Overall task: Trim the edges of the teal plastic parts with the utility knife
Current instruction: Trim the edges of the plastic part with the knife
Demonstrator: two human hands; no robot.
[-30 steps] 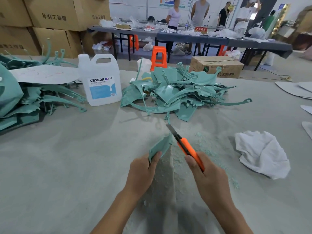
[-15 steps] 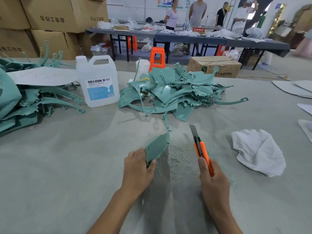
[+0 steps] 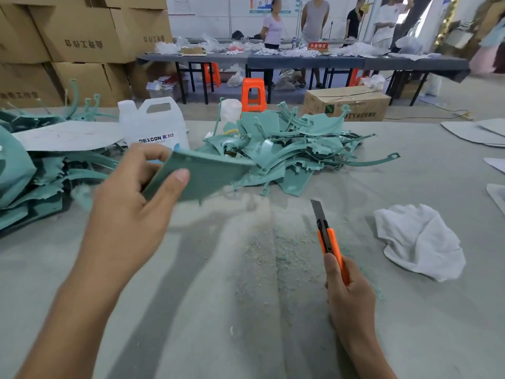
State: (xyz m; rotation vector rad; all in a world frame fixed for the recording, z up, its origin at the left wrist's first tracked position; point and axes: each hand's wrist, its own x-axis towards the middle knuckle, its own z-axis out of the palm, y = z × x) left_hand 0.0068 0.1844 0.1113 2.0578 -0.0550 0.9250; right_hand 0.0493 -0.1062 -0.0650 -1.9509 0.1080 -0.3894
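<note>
1. Teal plastic part (image 3: 210,176): one flat piece, held up off the desk (image 3: 191,324) over its left half, tilted, in front of the jug.
2. The left hand (image 3: 131,206) grips the part at its near end. The thumb (image 3: 179,181) presses on the side facing the camera, and the fingers curl round the far edge.
3. One utility knife (image 3: 328,236), orange with a black slider, is in the right hand (image 3: 348,294), whose fingers are wrapped round the handle. Its blade is pushed out and points toward the far edge of the desk, well apart from the held part.
4. A patch of fine teal shavings (image 3: 273,255) lies on the desk's grey cover between the two hands.
5. There are two heaps of teal parts. The middle heap (image 3: 295,149) lies toward the far edge. The left heap (image 3: 35,184) lies at the left edge, with one pale sheet (image 3: 68,135) on top.
6. One white jug (image 3: 153,124), labelled DEXCON, stands between the heaps near the far edge.
7. One crumpled white cloth (image 3: 418,242) lies toward the right edge, to the right of the knife.
8. Grey flat pieces (image 3: 475,132) lie at the right edge, cut off by the frame, so their number cannot be told.
9. Beyond the desk are stacked cardboard boxes (image 3: 82,36), an orange stool (image 3: 252,94), one carton (image 3: 347,102) on the floor, and a long dark table (image 3: 300,61) with four people standing behind it.
</note>
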